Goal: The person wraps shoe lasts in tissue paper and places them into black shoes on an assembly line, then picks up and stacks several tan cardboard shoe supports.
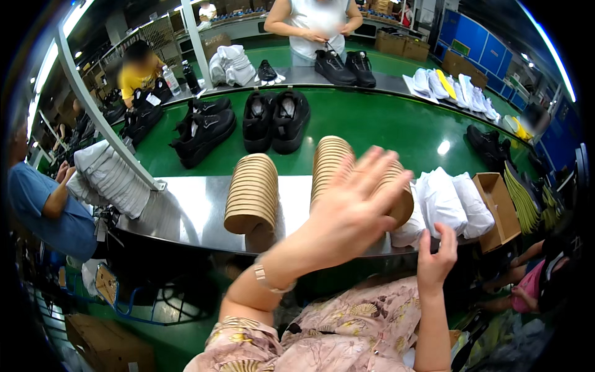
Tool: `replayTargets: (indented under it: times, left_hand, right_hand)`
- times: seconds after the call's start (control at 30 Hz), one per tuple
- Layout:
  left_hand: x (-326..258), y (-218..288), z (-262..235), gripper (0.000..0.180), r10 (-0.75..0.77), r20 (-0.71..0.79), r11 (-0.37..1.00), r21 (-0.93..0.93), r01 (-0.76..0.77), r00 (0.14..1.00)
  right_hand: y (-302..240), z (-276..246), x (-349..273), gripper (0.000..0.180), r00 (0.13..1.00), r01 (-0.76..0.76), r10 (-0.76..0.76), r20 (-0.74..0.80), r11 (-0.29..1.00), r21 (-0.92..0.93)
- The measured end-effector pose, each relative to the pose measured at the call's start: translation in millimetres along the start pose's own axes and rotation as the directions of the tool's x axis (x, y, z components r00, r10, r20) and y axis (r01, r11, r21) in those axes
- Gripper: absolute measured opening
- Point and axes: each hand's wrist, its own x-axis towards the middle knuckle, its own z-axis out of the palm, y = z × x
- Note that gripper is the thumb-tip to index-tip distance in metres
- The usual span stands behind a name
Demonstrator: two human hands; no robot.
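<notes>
My left hand, with a metal watch at its wrist, reaches across the steel ledge with fingers stretched out, slightly blurred. It is over two stacks of nested, curved brown cardboard pieces, a middle stack and a right stack that it partly covers. Whether it touches them I cannot tell. A third such stack stands apart to the left. Just off the ledge's front edge is my right hand, fingers apart and holding nothing visible. Nearest to it are white paper-wrapped bundles.
Beyond the steel ledge runs a green belt with pairs of black shoes. An open cardboard box stands right of the bundles, a post to the left. Across the belt, a person handles a black shoe's laces.
</notes>
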Motion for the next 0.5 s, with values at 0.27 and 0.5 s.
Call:
replayTargets:
  times: [0.27, 0.5]
  left_hand:
    - [-87.5, -107.5, -93.7, 0.036, -0.343, -0.039, 0.933, 0.098, 0.345, 0.939]
    - [-115.9, -133.5, -58.9, 0.033, -0.408, 0.144, 0.911, 0.011, 0.411, 0.901]
  right_hand:
    - [-152.6, 62.9, 17.7, 0.016, 0.726, 0.562, -0.687, 0.018, 0.609, 0.560]
    - [-206.0, 130.2, 0.4, 0.012, 0.701, 0.690, -0.708, 0.081, 0.703, 0.173]
